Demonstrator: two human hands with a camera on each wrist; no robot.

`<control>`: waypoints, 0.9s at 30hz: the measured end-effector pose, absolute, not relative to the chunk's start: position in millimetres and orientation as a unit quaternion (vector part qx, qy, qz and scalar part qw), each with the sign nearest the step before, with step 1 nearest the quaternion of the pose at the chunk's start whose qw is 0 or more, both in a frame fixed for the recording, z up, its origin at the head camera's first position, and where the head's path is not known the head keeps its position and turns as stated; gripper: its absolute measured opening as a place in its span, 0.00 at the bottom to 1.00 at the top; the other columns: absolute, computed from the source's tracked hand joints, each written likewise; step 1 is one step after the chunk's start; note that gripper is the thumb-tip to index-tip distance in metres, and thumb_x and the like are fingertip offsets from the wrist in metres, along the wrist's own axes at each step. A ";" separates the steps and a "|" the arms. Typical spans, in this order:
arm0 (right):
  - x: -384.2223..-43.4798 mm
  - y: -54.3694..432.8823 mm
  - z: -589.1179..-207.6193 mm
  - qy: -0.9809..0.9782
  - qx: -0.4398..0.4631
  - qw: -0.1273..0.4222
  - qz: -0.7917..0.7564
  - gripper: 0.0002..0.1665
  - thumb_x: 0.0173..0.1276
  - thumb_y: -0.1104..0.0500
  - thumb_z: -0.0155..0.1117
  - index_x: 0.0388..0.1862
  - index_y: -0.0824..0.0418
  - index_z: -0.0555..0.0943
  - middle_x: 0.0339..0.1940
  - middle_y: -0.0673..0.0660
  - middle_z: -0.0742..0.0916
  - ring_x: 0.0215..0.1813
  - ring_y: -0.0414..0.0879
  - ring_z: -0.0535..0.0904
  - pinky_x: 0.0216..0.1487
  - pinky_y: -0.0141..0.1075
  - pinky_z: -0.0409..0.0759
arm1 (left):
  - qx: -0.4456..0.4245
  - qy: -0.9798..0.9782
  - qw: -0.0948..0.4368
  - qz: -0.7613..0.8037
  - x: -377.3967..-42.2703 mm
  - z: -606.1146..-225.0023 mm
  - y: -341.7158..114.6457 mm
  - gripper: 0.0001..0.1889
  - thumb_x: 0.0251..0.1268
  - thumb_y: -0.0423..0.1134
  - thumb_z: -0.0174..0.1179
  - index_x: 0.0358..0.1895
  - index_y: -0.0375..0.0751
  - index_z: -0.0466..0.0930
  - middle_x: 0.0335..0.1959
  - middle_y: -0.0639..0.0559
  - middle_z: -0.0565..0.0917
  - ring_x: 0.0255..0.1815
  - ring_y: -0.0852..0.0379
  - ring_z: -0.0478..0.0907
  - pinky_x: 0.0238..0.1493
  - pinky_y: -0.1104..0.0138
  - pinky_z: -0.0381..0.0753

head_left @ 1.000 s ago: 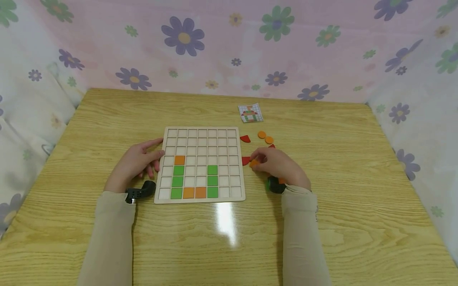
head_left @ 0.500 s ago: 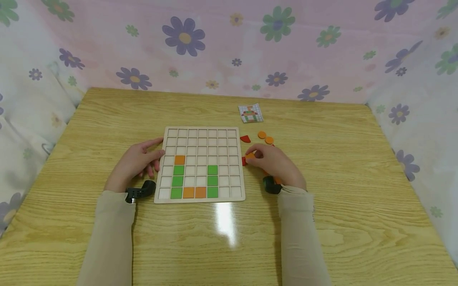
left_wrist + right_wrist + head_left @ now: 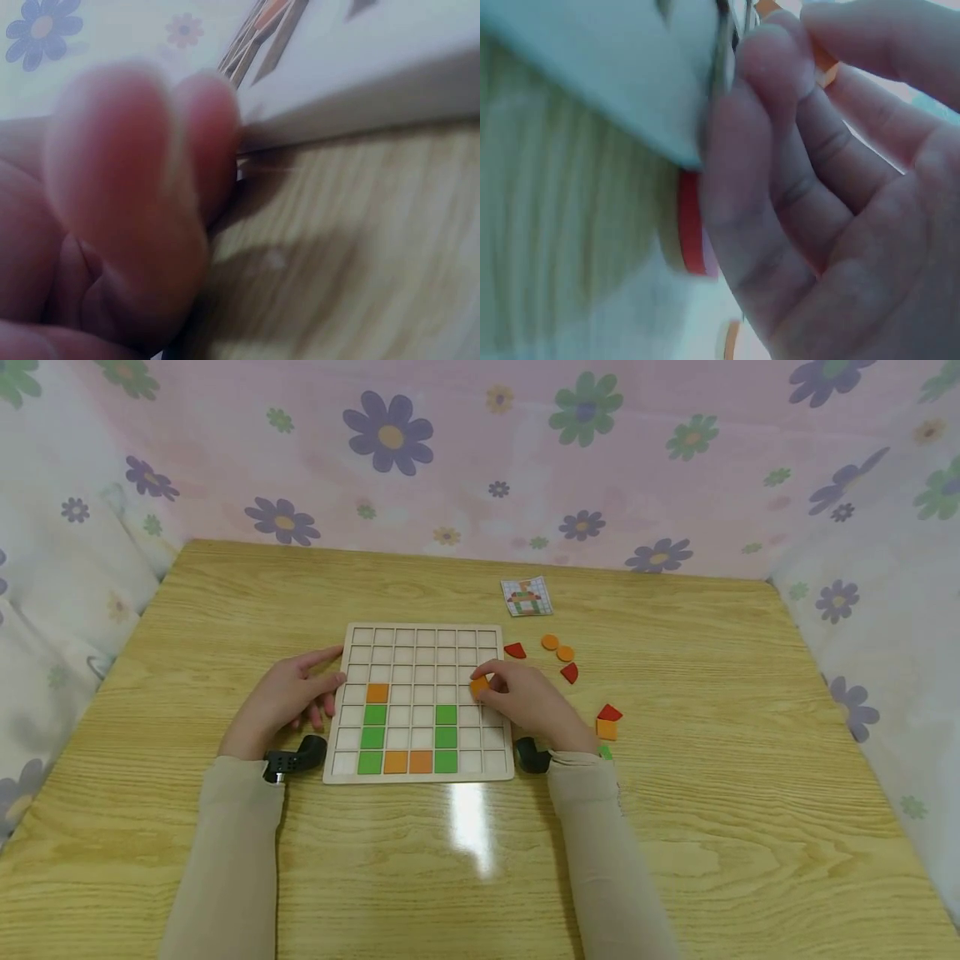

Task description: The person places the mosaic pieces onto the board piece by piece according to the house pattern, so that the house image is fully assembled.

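Note:
A square wooden grid board (image 3: pixel 425 654) lies on the table in the head view. Green square tiles (image 3: pixel 446 714) and orange square tiles (image 3: pixel 377 693) sit in some of its cells. My right hand (image 3: pixel 528 697) pinches an orange square tile (image 3: pixel 478 687) between thumb and fingers, over the right part of the board. In the right wrist view the fingers mostly cover that orange tile (image 3: pixel 826 69). At the board's left edge, my left hand (image 3: pixel 288 693) touches the rim with thumb and forefinger, its other fingers loosely bent.
Right of the board lie red quarter-circle pieces (image 3: pixel 570 673), orange discs (image 3: pixel 566 653), another orange square (image 3: pixel 607 730) and a partly hidden green piece (image 3: pixel 606 752). Behind them is a small pattern card (image 3: pixel 527 597). A flowered cloth (image 3: pixel 465 485) hangs beyond the table.
My right hand has picked an orange square tile from the table and carried it leftward over the board. Pieces beneath its wrist have come into view. My left hand has stayed put.

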State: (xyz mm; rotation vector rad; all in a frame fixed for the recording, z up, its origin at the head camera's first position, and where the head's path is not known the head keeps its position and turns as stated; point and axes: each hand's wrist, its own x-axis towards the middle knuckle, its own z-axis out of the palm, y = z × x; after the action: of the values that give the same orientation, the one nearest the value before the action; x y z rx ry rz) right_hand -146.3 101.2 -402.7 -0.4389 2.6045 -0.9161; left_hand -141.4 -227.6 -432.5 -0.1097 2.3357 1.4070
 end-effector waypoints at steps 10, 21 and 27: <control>-149.7 80.4 -401.5 0.914 -0.179 0.180 -0.317 0.16 0.63 0.57 0.55 0.50 0.49 0.75 0.28 0.50 0.78 0.29 0.44 0.71 0.31 0.34 0.69 | -0.042 0.838 0.206 0.504 -141.4 -432.1 -229.0 0.30 0.61 0.54 0.53 0.66 0.65 0.57 0.22 0.41 0.79 0.15 0.48 0.75 0.11 0.64 0.67; -154.5 57.7 -398.5 0.904 -0.198 0.201 -0.321 0.15 0.63 0.58 0.54 0.50 0.48 0.74 0.30 0.48 0.78 0.30 0.43 0.71 0.33 0.34 0.70 | -0.056 0.821 0.210 0.528 -139.9 -433.8 -228.5 0.29 0.58 0.55 0.55 0.65 0.67 0.59 0.22 0.41 0.78 0.14 0.50 0.75 0.11 0.65 0.66; -159.4 44.5 -398.8 0.898 -0.212 0.211 -0.322 0.16 0.63 0.58 0.54 0.51 0.50 0.75 0.33 0.48 0.78 0.33 0.43 0.71 0.36 0.34 0.70 | -0.060 0.804 0.210 0.552 -138.7 -434.4 -229.1 0.29 0.58 0.54 0.56 0.64 0.66 0.59 0.21 0.41 0.78 0.13 0.51 0.74 0.10 0.66 0.64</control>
State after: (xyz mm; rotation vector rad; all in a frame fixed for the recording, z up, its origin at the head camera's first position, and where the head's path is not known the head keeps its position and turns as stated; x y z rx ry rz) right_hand -159.4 44.5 -398.8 -0.5882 2.4967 -0.8961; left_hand -138.7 -229.1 -434.4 -0.1679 2.2357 1.5359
